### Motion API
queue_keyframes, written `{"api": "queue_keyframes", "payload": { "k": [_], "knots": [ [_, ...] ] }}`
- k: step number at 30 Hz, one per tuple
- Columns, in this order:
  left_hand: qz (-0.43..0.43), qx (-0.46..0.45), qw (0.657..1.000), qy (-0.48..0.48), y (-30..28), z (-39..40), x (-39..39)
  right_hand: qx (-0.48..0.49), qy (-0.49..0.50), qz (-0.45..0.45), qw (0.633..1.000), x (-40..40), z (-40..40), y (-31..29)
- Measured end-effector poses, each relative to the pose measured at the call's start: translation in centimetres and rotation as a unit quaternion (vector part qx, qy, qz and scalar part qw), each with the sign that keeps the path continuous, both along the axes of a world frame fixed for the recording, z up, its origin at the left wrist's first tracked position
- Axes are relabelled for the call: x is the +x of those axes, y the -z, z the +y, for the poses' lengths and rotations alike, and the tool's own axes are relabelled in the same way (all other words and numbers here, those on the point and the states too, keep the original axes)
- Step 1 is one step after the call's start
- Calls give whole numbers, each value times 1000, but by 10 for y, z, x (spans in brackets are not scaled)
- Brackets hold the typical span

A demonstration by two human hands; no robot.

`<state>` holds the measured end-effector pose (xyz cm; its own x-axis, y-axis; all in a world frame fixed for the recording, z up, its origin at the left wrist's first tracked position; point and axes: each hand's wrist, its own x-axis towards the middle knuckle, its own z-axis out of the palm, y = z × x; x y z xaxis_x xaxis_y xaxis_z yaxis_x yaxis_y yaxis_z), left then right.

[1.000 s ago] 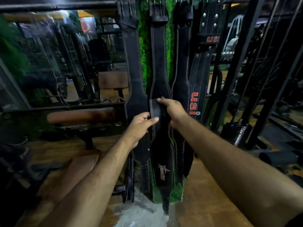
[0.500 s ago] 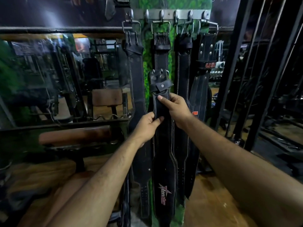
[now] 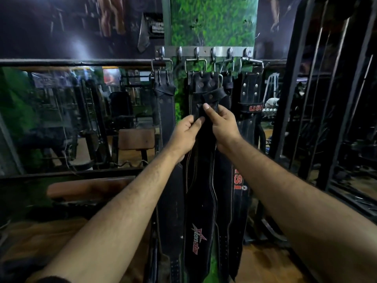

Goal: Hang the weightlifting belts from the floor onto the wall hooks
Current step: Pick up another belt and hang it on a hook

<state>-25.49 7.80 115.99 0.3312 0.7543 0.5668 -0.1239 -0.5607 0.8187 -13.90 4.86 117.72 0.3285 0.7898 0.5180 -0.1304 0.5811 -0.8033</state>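
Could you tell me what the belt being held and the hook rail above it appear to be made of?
The held belt, gripped by the left hand and right hand, looks like thick black leather, matte, with pale stitching along its edges, round rivets and a printed red star logo. The hook rail looks like bright bare metal, probably steel, judging by its shiny silver hooks.

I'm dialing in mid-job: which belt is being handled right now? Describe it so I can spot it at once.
Find the metal hook rail on the green wall panel, where black belts hang side by side. The handled belt is in front of the second one from the left, gripped by the left hand and right hand. Only it shows a red star logo low down; its right neighbour reads USI.
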Motion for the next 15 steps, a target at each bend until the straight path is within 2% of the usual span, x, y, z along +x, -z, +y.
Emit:
{"api": "queue_keyframes", "payload": {
  "k": [3,8,12,15],
  "knots": [
    [13,-4,1000,-16,11,-4,14,35,14,30,999,8,0,-19],
    [13,-96,995,-29,72,-9,32,42,-3,51,998,20,6,-24],
    [129,-131,982,-38,113,-6,31,36,-13,47,998,36,6,-11],
    [255,-93,962,-35,117,0,30,37,-25,46,998,50,3,-3]
  ]
}}
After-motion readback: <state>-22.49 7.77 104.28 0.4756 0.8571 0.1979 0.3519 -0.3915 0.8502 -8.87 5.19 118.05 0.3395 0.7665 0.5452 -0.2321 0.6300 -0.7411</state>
